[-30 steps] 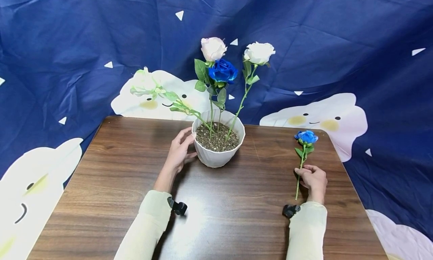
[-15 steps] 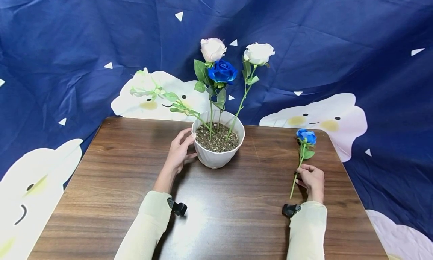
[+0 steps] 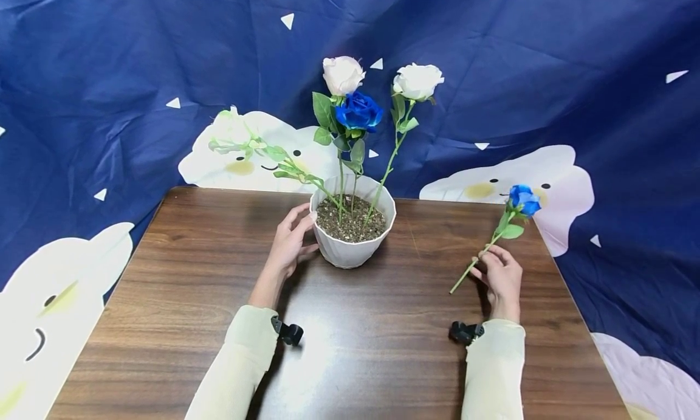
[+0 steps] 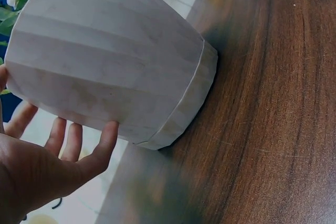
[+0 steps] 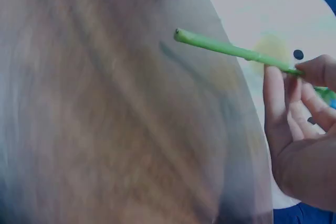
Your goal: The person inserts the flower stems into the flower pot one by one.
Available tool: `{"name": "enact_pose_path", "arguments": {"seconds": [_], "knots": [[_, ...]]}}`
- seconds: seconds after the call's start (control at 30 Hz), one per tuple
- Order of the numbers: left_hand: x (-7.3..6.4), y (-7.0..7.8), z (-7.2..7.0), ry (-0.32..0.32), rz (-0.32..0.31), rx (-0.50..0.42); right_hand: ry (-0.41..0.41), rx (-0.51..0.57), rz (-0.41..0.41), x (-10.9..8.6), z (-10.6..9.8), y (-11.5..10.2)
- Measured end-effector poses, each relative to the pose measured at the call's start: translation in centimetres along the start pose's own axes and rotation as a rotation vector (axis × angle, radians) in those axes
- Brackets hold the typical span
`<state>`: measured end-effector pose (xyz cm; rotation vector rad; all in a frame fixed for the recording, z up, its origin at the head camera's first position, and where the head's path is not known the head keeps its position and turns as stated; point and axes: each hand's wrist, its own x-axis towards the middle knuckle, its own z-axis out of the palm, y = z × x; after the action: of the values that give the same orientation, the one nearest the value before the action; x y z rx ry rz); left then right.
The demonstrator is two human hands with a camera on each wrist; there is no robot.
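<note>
A white flowerpot filled with soil stands near the table's back edge. My left hand rests against its left side, thumb at the rim and the other fingers spread along the wall. In the left wrist view, these fingertips touch the pot's side. On the right, my right hand pinches the green stem of a blue rose between thumb and fingers. The bloom points up and to the right, while the cut stem end sticks out over the table in the right wrist view.
Two pale roses, another blue rose and a whitish-green flower leaning left are in the pot. A brown wooden table lies beneath. Behind it hangs a dark blue cloth with clouds.
My right hand has raised the blue rose from near the tabletop and tilted it, bloom going up and right, stem end swinging left. My left hand has stayed at the flowerpot.
</note>
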<state>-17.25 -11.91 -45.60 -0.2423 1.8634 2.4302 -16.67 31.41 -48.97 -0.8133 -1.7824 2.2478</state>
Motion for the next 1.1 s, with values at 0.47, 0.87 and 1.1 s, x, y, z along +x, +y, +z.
{"name": "enact_pose_path", "arguments": {"seconds": [0.47,0.87,1.1], "knots": [[0.2,0.0,0.1,0.000,0.006,-0.003,-0.102,0.295,-0.129,-0.6,2.3,-1.1],[0.1,-0.1,0.0,-0.003,0.002,-0.005,-0.154,0.352,-0.201,-1.1,4.0,-1.9],[0.1,0.0,0.0,-0.005,0.003,-0.011,-0.145,0.371,-0.226,-1.4,4.9,-2.2]]}}
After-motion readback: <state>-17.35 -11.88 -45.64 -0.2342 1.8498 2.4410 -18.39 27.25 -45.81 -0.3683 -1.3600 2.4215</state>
